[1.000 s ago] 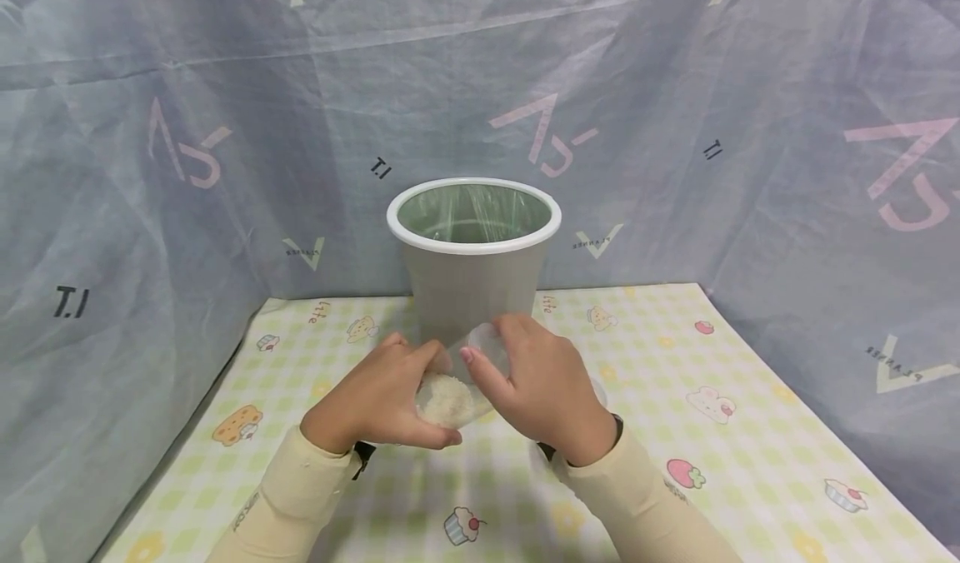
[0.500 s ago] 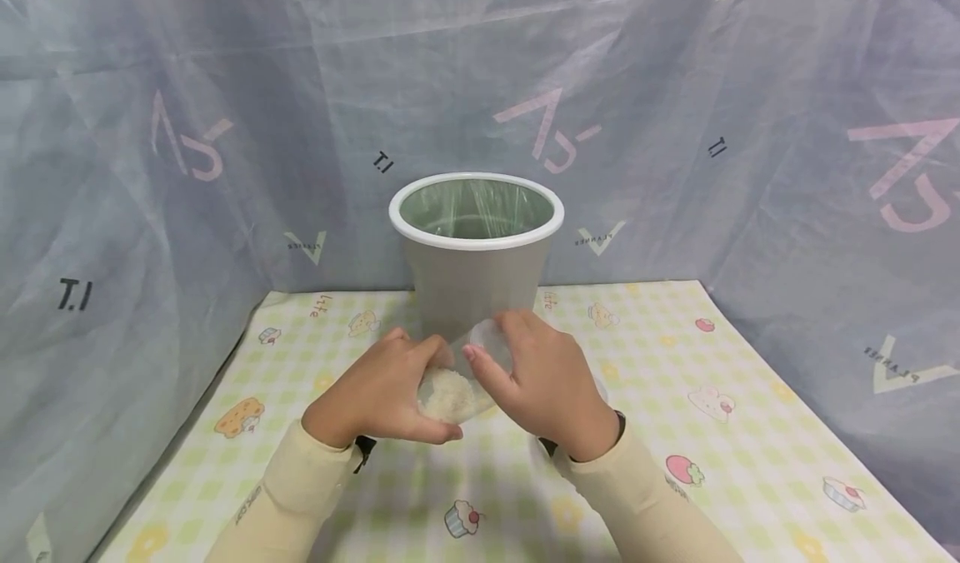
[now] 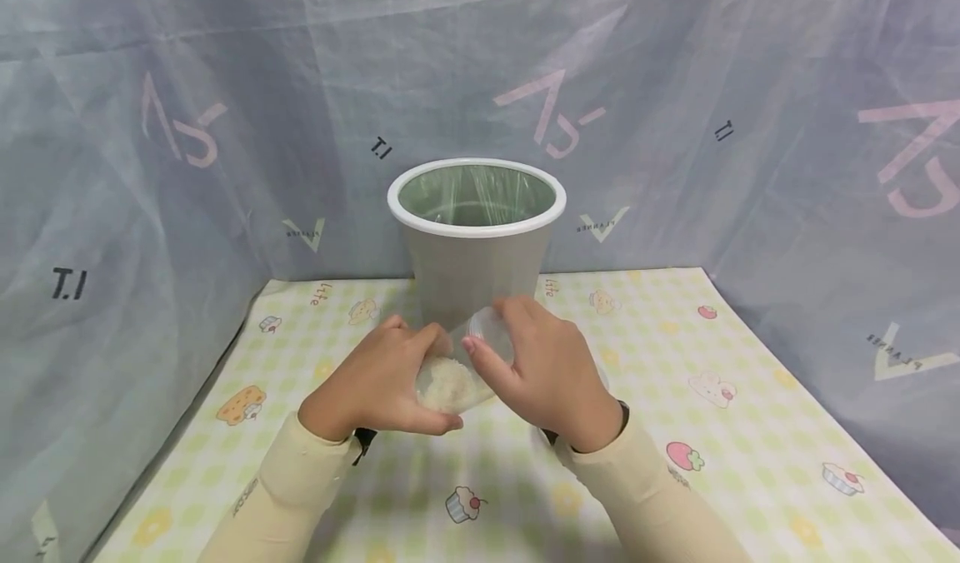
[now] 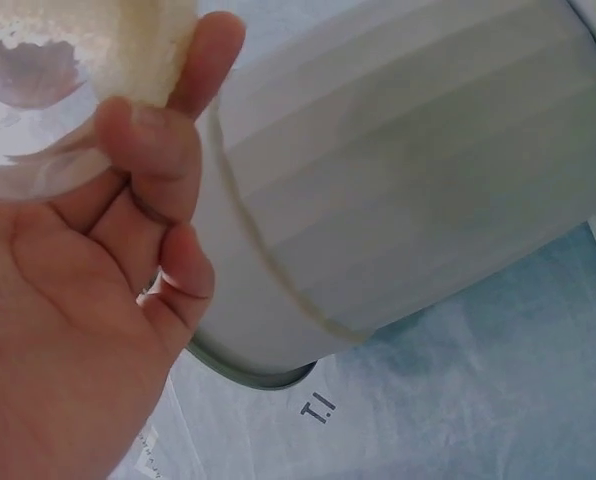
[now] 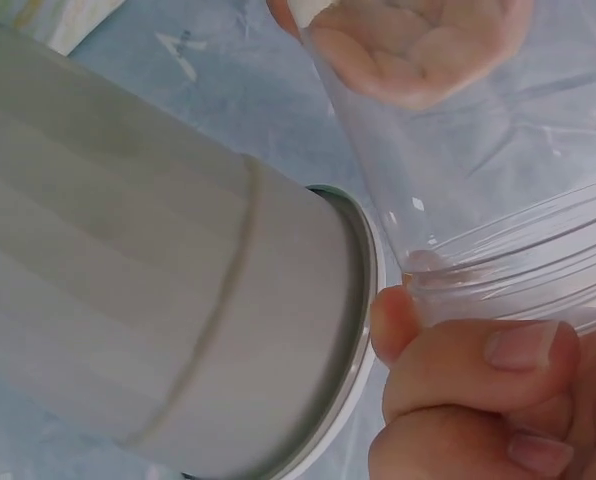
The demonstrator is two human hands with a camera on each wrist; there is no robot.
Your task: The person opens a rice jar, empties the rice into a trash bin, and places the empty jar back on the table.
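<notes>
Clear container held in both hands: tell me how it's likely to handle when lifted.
The clear container probably stays stiff, since its wall runs straight up to the ridged end. Its smooth, glossy surface suggests it could be slippery. It may feel heavier toward the left hand, where the pale, grainy contents lie.

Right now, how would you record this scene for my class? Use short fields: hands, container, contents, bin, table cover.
Left hand: grips the clear container at the grain end
Right hand: grips its ridged end
Container: see-through, held between both hands
Contents: white grains, gathered toward the left hand
Bin: grey, white-rimmed, clear liner inside, beyond the hands
Table cover: checked, cartoon prints
</notes>
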